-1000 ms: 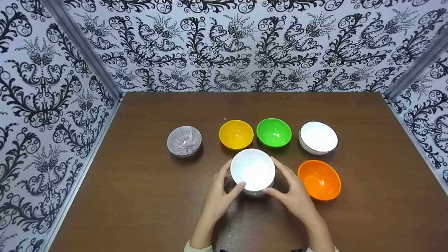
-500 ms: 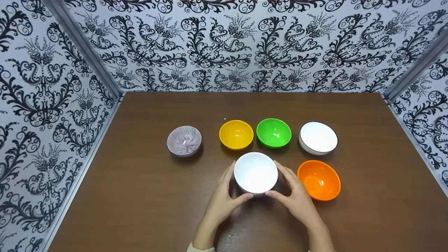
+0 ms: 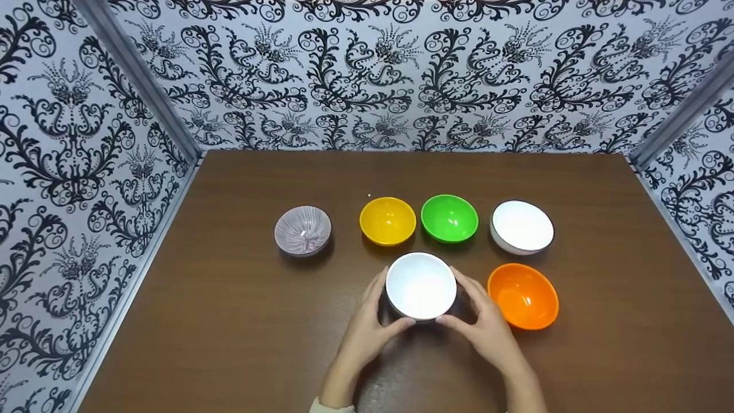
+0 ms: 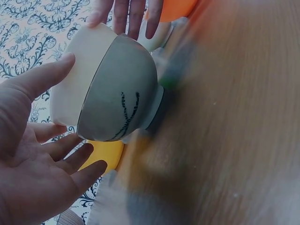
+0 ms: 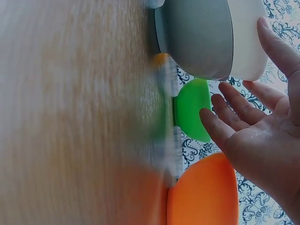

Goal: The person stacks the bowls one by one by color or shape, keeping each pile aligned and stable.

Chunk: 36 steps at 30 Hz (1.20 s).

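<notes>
A white bowl (image 3: 421,287) sits nested inside a grey bowl with a dark sprig pattern (image 4: 122,89), which stands on the table. From above, the grey one is almost wholly hidden. My left hand (image 3: 367,330) holds the white bowl's left side, thumb at the near wall and fingertips round the far side. On the opposite side my right hand (image 3: 487,330) holds it the same way. In the left wrist view, the left thumb and forefinger touch the white bowl while the other fingers spread beside the grey one.
Behind the stack stand a yellow bowl (image 3: 387,221) and a green bowl (image 3: 449,218). An orange bowl (image 3: 523,296) is close to my right hand, with another white bowl (image 3: 522,227) beyond it. A striped bowl (image 3: 303,231) stands left. Patterned walls (image 3: 367,74) edge the brown table (image 3: 229,321).
The white bowl has shifted slightly right and towards me, settling over the grey bowl, which showed more below it before. My left thumb has moved from its rim to the near outer wall.
</notes>
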Motion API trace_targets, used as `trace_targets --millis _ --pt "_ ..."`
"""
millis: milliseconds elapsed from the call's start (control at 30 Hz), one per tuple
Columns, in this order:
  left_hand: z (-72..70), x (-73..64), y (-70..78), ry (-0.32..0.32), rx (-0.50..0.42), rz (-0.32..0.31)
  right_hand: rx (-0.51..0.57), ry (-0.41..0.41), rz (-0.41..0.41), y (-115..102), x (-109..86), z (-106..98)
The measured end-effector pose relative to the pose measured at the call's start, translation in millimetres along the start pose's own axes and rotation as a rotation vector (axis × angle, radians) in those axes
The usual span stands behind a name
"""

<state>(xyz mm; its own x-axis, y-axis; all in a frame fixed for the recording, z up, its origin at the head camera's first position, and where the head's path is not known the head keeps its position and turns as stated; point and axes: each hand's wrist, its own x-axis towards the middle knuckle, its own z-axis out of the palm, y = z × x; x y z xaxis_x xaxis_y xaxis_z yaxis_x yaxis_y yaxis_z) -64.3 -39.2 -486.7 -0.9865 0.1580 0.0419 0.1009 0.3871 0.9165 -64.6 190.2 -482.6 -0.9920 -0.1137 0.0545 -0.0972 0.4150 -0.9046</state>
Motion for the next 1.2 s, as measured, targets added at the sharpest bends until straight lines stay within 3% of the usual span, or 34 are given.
trace_targets --millis 367,600,1200 --pt "1.7 0.0 -3.8 0.001 0.005 -0.007 0.002 -0.01 0.023 2.8 0.6 2.5" --pt "2.0 2.0 -6.0 0.004 0.038 0.021 -0.009 -0.033 0.059 4.7 2.6 1.9" --pt "2.1 0.3 -9.5 0.007 0.031 0.01 -0.006 -0.021 0.05 7.6 1.6 5.9"
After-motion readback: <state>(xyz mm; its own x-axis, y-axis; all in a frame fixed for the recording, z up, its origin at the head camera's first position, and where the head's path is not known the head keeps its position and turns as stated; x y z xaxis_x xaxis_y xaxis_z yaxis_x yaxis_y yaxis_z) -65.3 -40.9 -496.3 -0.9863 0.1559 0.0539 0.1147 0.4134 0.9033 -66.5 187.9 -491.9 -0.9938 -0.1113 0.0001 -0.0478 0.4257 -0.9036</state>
